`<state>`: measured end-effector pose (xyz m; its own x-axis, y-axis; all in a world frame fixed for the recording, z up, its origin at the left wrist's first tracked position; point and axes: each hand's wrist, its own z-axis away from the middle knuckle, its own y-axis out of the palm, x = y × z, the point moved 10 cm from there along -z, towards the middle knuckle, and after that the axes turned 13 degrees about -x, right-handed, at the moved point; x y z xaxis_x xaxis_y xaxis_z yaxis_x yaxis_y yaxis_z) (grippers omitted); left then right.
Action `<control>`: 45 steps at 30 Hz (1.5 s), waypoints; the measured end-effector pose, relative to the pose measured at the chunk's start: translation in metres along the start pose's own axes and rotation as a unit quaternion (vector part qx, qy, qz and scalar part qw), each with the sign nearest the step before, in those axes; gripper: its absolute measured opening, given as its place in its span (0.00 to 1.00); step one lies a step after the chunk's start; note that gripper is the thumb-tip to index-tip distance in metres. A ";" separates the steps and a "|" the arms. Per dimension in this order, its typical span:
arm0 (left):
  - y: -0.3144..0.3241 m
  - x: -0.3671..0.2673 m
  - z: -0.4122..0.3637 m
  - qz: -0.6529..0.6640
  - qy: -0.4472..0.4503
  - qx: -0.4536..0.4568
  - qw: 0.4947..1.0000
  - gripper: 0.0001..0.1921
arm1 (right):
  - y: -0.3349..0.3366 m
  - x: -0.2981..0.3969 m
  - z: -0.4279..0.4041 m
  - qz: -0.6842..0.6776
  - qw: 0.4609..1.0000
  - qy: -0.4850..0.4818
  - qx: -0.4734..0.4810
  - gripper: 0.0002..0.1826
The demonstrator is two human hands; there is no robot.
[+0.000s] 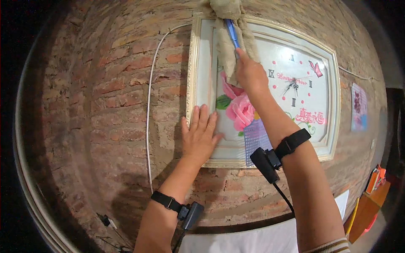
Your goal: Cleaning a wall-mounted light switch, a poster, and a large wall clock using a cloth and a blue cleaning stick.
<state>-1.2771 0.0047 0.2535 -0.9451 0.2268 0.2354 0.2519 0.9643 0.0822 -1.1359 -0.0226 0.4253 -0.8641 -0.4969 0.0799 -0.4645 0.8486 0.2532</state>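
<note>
A large framed clock picture (pixel 333 95) with embroidered pink roses hangs on a brick wall. My right hand (pixel 253 74) grips the blue handle (pixel 232 33) of a tool whose head is hidden by a beige cloth (pixel 226 9). That cloth lies over the top edge of the frame and hangs down across the glass. My left hand (pixel 201 134) rests with spread fingers on the frame's lower left side and the glass, holding nothing. A bluish plastic mesh (pixel 254 139) shows over the picture's lower part, beside my right forearm.
A white cable (pixel 148 117) runs down the brick wall left of the frame. A small poster (pixel 359 107) hangs to the right. Below are a white cloth-like surface (pixel 237 242) and, at lower right, a wooden piece of furniture (pixel 368 212). Black devices are strapped to both forearms.
</note>
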 end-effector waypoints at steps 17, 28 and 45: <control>-0.011 -0.001 0.000 0.037 0.006 -0.067 0.997 0.37 | 0.020 0.018 -0.015 0.195 0.973 -0.076 0.098 0.28; -0.009 -0.002 0.002 0.030 0.011 -0.066 0.997 0.38 | -0.012 -0.029 -0.025 0.236 0.964 -0.085 0.091 0.33; -0.012 -0.007 0.001 0.008 0.011 -0.049 0.999 0.37 | -0.084 -0.175 -0.042 0.172 0.983 0.069 0.006 0.27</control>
<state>-1.2738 -0.0079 0.2500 -0.9360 0.2382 0.2591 0.2873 0.9424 0.1714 -0.9377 -0.0145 0.4304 -0.9361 -0.1996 0.2897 -0.1526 0.9723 0.1770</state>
